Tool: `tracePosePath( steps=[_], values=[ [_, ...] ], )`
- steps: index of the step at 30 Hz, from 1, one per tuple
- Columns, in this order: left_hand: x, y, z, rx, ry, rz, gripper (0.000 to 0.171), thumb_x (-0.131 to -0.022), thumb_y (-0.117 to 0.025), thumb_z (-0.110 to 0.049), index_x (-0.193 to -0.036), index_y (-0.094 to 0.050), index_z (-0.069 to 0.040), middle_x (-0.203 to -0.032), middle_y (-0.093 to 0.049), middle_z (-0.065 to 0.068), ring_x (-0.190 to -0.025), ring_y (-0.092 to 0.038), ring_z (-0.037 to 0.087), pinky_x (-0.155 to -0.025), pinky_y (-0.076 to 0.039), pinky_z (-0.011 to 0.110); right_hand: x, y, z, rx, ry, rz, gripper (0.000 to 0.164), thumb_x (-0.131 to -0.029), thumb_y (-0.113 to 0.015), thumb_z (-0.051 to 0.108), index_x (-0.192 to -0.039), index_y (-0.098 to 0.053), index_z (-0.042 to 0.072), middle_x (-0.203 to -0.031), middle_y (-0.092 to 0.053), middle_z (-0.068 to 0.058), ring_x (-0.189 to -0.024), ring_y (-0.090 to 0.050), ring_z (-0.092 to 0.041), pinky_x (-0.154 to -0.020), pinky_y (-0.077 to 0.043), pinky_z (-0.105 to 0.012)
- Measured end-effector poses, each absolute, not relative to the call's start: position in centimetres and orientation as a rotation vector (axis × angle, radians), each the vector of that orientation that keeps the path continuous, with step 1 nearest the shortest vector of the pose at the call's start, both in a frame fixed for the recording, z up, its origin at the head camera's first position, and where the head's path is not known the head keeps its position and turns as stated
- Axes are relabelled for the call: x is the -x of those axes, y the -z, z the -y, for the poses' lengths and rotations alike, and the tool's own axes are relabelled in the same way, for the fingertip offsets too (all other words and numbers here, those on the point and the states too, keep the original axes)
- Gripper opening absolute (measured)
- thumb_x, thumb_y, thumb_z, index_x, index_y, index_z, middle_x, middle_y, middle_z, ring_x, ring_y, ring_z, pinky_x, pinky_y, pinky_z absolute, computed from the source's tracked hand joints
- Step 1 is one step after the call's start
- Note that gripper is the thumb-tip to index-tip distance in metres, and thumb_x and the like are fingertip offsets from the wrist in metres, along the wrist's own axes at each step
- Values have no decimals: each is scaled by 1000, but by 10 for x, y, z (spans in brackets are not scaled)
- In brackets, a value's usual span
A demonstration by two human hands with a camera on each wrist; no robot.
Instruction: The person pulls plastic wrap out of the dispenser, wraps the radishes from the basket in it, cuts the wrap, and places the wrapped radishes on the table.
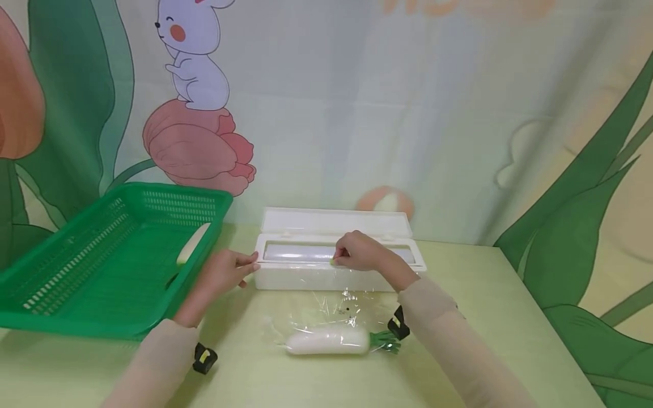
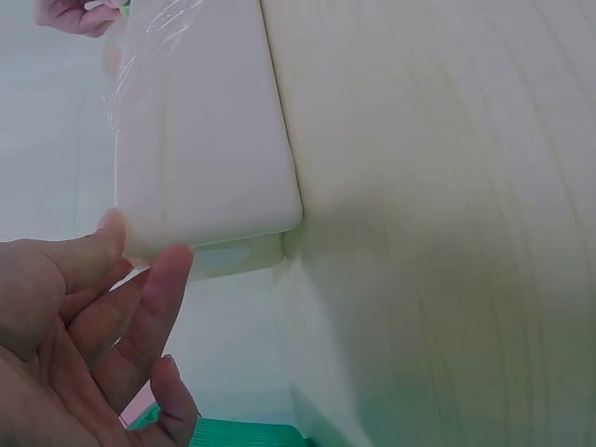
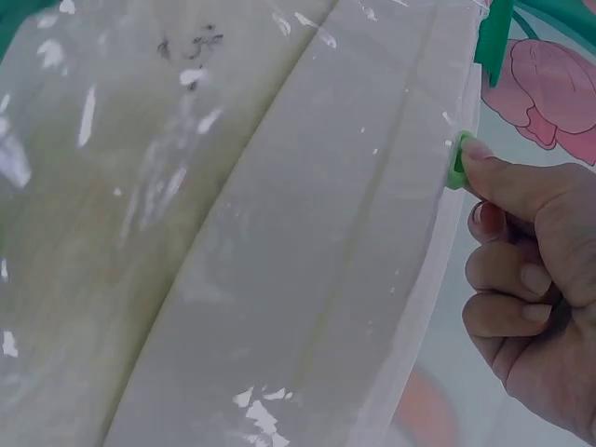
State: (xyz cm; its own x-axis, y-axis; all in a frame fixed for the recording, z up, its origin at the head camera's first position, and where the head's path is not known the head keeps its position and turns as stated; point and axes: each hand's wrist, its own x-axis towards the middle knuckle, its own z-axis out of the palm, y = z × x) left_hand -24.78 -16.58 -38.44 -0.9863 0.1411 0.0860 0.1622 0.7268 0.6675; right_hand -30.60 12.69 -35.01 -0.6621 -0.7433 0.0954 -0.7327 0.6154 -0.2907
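A white cling film dispenser (image 1: pixel 326 277) stands with its lid (image 1: pixel 336 222) raised, a roll of film (image 1: pixel 296 253) showing inside. My left hand (image 1: pixel 228 271) holds its left end; in the left wrist view the thumb and fingers (image 2: pixel 168 289) are at the corner. My right hand (image 1: pixel 359 251) pinches a small green slide cutter (image 3: pixel 458 160) at the top front edge, around the middle of the dispenser's length. Clear film (image 1: pixel 326 306) runs from the dispenser down over a white radish (image 1: pixel 329 341) with cut green stalks, lying crosswise on the table.
A green plastic basket (image 1: pixel 81 328) stands at the left, close to my left forearm. Inside it a pale, long vegetable (image 1: pixel 193 243) leans at the right wall. Behind the table (image 1: pixel 474 317) hangs a printed cloth (image 1: pixel 326 113) with a rabbit and flowers.
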Motion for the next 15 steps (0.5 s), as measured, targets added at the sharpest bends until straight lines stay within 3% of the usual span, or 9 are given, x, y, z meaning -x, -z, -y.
tracePosePath(
  steps=[7,15],
  values=[
    [249,386,155,244,1123,2877,34,-86,-62,-21,-116,-60,-4,-109,-63,19,-50,-58,10,-44,-29,26,301,349,-154,1262,490,-2804,10,-81,-66,11,-72,-66,5,-66,-63,0,-55,-42,-1,-56,-40,-17],
    [248,386,162,195,1119,2888,36,-86,-62,-21,-117,-59,-4,-114,-61,20,-51,-59,11,-46,-32,26,299,350,-203,1182,532,-2843,9,-80,-67,7,-71,-65,6,-64,-60,2,-54,-38,-2,-56,-38,-19]
  ],
)
